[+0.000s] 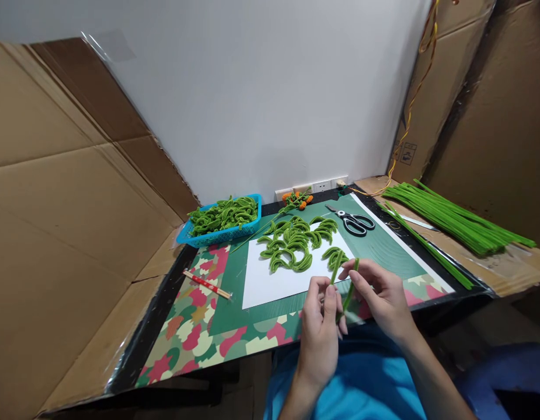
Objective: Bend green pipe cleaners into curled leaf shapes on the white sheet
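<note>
A green pipe cleaner [337,267] is pinched between the thumb and fingers of my left hand [321,315]. It appears bent, with a second upright length [349,294] held by my right hand [381,291]; whether both lengths are one piece is hidden behind my fingers. Both hands are close together over the table's front edge. Just beyond them, bunches of curled green pipe cleaners [291,242] lie on a white sheet of paper [258,291]. A smaller curled bunch [333,256] rests at the sheet's right side.
A blue basket [217,233] of bent green pieces stands back left. Black-handled scissors [357,224] lie back right, beside an orange-flowered stem [298,200]. Straight pipe cleaners [460,221] are piled at far right. Wrapped chopsticks [207,284] lie left. Cardboard walls [73,192] flank the table.
</note>
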A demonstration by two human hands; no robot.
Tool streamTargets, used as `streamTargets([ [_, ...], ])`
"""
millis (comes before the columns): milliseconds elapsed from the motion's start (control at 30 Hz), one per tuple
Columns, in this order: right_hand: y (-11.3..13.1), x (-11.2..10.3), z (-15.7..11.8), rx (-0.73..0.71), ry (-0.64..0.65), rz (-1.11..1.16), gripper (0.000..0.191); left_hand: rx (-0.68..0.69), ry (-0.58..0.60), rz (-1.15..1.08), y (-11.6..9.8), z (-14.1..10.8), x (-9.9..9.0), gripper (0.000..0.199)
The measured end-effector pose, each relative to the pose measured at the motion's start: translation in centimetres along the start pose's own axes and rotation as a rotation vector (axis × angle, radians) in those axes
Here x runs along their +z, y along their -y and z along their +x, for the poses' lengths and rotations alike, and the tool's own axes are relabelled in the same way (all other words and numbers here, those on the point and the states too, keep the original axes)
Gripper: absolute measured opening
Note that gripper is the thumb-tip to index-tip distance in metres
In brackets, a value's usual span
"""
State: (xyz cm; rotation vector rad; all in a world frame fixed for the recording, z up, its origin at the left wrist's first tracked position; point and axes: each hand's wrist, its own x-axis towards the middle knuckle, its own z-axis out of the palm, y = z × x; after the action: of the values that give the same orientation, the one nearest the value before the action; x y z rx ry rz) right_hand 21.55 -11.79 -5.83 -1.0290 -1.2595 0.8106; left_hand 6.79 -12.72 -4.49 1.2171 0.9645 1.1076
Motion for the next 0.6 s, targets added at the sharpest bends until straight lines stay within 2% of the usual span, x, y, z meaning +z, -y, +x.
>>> streamTargets([
  [167,-0.3,0.3,-0.1,0.044,0.051,-0.043,0.037,-0.027,0.033,0.020,0.0,0.8,-0.5,0.040],
  [333,-0.5,0.3,0.1,0.071,0.014,-0.051,0.043,-0.080,0.117,0.019,-0.7,1.5,-0.8,0.044],
  [500,-0.2,0.4,0.4,0.026,-0.011,-0.080,0.038,-0.087,0.142,0.087,-0.6,2.2,-0.8,0.053],
  [600,0.1,0.4,0.5,-0.005,0.016,-0.110,0.032,-0.101,0.164,0.083,-0.6,2.2,-0.6,0.051],
])
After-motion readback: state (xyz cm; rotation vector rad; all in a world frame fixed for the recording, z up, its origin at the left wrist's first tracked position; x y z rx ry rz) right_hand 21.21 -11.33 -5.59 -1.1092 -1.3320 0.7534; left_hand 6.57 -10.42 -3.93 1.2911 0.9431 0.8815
